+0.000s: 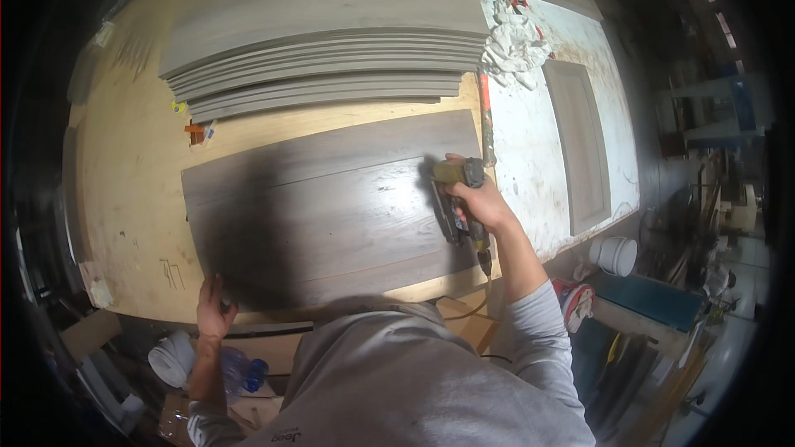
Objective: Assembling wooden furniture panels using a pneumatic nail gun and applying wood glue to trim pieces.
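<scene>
right hand (484, 203) gripping nail gun (460, 207), left hand (213, 308) on panel (323, 207)

On the worktop (132, 199), the panel (331, 207) lies centred, the stacked boards (323, 74) at 12 o'clock, the nail gun (460, 207) on its 3 o'clock edge.

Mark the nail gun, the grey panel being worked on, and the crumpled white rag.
nail gun (460, 199), head view, on its yellow-and-black body above the right hand.
grey panel (331, 207), head view, middle of its top face.
crumpled white rag (513, 43), head view, centre of the bundle.
</scene>
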Demonstrator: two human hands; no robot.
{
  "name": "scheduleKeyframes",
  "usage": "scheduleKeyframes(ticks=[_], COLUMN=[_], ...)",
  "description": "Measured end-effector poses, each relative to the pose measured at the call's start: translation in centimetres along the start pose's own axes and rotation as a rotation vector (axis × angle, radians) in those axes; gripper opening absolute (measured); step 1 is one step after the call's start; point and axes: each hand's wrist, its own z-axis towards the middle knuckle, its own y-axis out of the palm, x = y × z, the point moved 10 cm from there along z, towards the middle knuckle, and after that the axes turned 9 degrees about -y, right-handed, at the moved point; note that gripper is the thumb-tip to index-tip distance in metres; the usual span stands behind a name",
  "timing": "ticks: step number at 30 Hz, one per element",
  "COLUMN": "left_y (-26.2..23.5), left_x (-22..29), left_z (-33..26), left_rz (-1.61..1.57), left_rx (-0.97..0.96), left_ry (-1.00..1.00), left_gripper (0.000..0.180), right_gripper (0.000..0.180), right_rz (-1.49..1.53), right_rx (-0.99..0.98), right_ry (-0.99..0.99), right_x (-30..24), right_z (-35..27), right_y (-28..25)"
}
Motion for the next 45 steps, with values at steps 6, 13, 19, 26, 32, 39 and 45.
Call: scheduleKeyframes(ticks=[6,13,19,26,32,39,45], left_y=[0.4,0.1,0.0,1.4,-0.5,-1.1,2.3], left_x=[-0.4,-0.2,-0.1,-1.9,0.6,-2.1,-10.2], left_z=[-0.1,-0.2,0.1,-0.3,-0.4,5.1,10.3], left_rz=[0.037,0.039,0.03,0.076,0.062,-0.301,-0.445], left_rx=[0.01,0.009,0.012,0.068,0.082,0.323,0.288], left_ry=[0.025,0.007,0.004,0.02,0.056,-0.414,-0.478], left_gripper=[0.078,0.08,0.081,0.076,0.071,0.033,0.023], right_gripper=[0.068,0.066,0.068,0.071,0.088,0.08,0.077], right_rz=[-0.027,-0.006,0.009,0.108,-0.673,-0.734,-0.734], right_rx=[0.0,0.006,0.024,0.165,0.468,0.612,0.717], right_ry=[0.007,0.004,-0.002,-0.011,-0.208,-0.326,-0.374], right_x=[0.5,0.7,0.7,0.9,3.2,2.1,1.0], right_z=[0.4,0.6,0.4,-0.6,-1.4,-3.2,-4.7], right_y=[0.0,0.4,0.8,-0.9,-8.7,-7.7,-6.7])
